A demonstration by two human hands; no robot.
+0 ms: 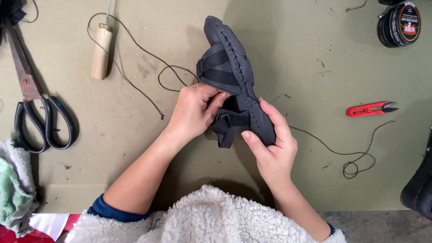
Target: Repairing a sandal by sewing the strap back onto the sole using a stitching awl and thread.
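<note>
Left edge of the bench: scissors, then a wooden-handled awl with dark thread trailing beside it. Mid-bench I see the left hand, fingers pinched on a strap of the black sandal; the sandal is held on edge above the bench. Right hand fingers wrap its heel end. Further right: red snips, polish tin.

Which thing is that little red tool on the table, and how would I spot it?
Start from the olive table mat and the black sandal held in both hands at its middle. Look right of the right hand: the red thread snips lie alone there, above a loop of dark thread. Nothing else on the mat is bright red.
</note>
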